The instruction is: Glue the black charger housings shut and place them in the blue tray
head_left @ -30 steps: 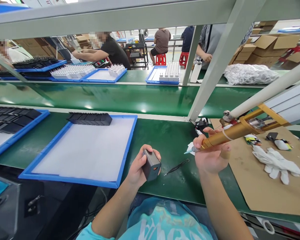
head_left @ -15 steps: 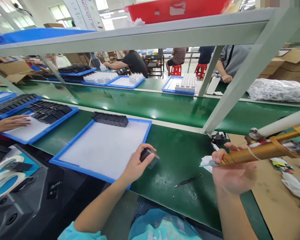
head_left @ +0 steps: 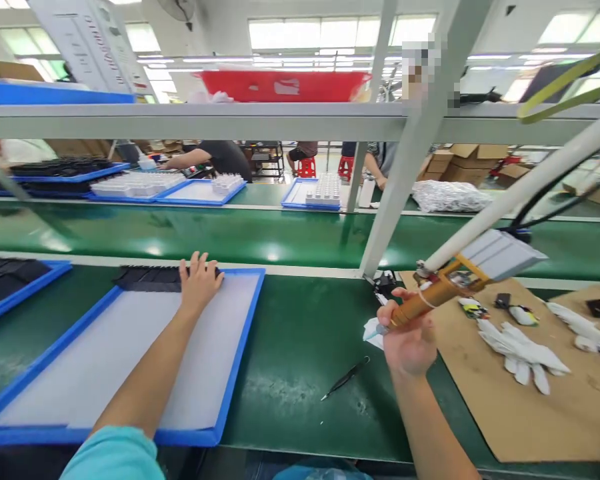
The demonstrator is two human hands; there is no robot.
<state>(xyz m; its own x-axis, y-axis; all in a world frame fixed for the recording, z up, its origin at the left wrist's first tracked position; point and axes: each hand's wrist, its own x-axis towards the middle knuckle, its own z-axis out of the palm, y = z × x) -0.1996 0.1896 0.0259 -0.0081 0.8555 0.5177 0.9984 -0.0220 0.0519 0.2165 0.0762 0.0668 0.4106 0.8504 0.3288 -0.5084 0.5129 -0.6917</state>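
At the far edge of a blue-rimmed tray [head_left: 240, 333] lined in white, my left hand [head_left: 200, 287] is on the right end of a row of black blocks [head_left: 147, 278]. Its fingers are around a black block there, mostly hidden under them. My right hand [head_left: 410, 333] is closed around a gold cylindrical tool [head_left: 417, 305] with a pale bluish nozzle, fixed to a white arm. The nozzle points down left over a crumpled white tissue [head_left: 374, 333]. Black tweezers [head_left: 346, 379] lie on the green table between my hands.
White gloves [head_left: 523, 350] and small parts lie on brown cardboard [head_left: 480, 400] at the right. A slanting metal post [head_left: 397, 160] stands behind the tool, below a shelf [head_left: 190, 125]. Another tray of black parts [head_left: 10, 280] is at the left. Co-workers sit beyond the green belt [head_left: 260, 233].
My left hand has carried the black block from beside the tray's right edge to the row at its far side. My right hand still holds the gold tool. The view has shifted.
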